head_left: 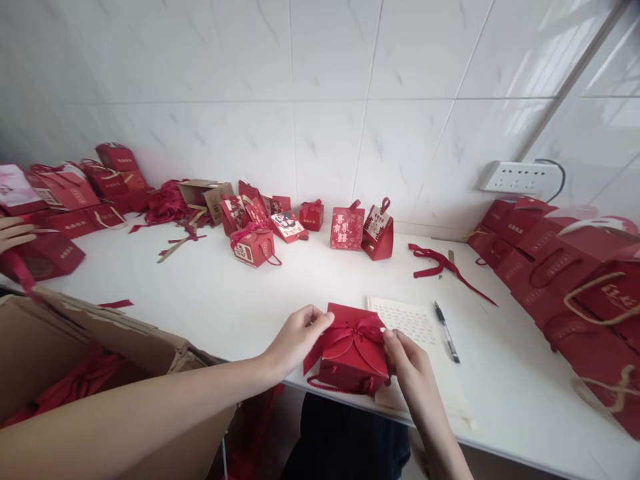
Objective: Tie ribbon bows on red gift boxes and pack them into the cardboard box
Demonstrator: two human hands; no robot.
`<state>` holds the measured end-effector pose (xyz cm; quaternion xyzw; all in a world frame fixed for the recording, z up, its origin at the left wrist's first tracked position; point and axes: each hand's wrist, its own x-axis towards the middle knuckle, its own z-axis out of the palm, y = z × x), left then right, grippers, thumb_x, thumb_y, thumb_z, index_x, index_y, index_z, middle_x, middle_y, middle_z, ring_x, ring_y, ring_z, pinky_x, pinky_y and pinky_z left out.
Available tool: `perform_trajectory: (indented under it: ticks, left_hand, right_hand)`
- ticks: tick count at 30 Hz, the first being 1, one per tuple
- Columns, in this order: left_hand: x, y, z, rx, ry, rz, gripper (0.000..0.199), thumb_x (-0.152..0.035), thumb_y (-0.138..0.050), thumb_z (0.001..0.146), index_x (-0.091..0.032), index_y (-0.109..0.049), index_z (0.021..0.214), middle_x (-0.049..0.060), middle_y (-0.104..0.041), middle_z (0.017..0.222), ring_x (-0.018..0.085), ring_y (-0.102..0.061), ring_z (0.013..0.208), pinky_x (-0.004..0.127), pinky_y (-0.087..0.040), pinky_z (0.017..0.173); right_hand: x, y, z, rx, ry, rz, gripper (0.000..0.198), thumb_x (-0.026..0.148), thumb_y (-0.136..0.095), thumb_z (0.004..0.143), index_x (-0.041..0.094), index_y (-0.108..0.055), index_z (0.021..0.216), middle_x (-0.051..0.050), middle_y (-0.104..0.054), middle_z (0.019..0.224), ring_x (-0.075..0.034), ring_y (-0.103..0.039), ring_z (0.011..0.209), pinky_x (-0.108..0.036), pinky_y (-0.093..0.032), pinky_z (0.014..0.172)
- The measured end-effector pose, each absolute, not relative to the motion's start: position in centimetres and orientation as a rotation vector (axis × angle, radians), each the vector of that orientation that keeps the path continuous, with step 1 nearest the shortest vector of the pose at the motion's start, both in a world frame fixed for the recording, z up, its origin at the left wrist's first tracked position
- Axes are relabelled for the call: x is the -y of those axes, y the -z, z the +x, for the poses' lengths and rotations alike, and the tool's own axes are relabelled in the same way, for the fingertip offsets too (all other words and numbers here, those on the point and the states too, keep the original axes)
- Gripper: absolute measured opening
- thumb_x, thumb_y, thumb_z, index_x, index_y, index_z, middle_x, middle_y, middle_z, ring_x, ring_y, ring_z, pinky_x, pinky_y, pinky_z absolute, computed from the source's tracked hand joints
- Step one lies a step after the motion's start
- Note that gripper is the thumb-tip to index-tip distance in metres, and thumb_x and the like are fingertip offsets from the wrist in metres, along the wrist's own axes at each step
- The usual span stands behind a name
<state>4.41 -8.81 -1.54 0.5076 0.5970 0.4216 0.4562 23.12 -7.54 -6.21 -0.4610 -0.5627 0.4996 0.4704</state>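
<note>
A red gift box (350, 370) with curved, overlapping top flaps sits at the table's front edge. Across its top runs a dark red ribbon (356, 329) tied in a bow. My left hand (299, 339) has thumb and fingers pinched on the ribbon at the bow's left side. On the other side, my right hand (409, 360) pinches the right end of the bow, its lower fingers resting along the box. A twisted red cord (333, 385) hangs from the box's near side. Beneath the box and my right hand lies a handwritten notepad (407, 319), partly covered.
A black pen (447, 332) lies right of the notepad. Several small red boxes (347, 229) stand along the wall. Stacked red boxes (555, 267) crowd the right. An open carton (100, 327) is at left; another person's hand (15, 233) touches a red box there.
</note>
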Motion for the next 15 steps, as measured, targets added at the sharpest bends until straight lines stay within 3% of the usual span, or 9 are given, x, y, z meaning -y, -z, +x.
perform_trajectory:
  ticks: [9, 15]
  left_hand:
    - [8.6, 2.4, 4.2, -1.405, -1.152, 1.259, 0.027, -0.043, -0.054, 0.075, -0.018, -0.046, 0.07, -0.002, -0.047, 0.069, 0.012, -0.043, 0.069, 0.027, -0.035, 0.069]
    - [8.6, 2.3, 4.2, -1.367, -1.165, 1.282, 0.025, -0.04, -0.055, 0.075, -0.018, -0.044, 0.069, -0.004, -0.043, 0.066, 0.011, -0.038, 0.064, 0.026, -0.033, 0.066]
  right_hand:
    - [7.4, 7.0, 23.2, 1.326, -1.312, -1.077, 0.052, 0.067, -0.058, 0.075, 0.018, -0.047, 0.06, 0.0, -0.043, 0.054, -0.015, -0.039, 0.047, -0.023, -0.035, 0.042]
    - [8.0, 5.9, 22.6, 1.262, -1.305, -1.106, 0.053, 0.068, -0.06, 0.072, 0.019, -0.046, 0.058, 0.0, -0.042, 0.053, -0.014, -0.038, 0.047, -0.023, -0.035, 0.043]
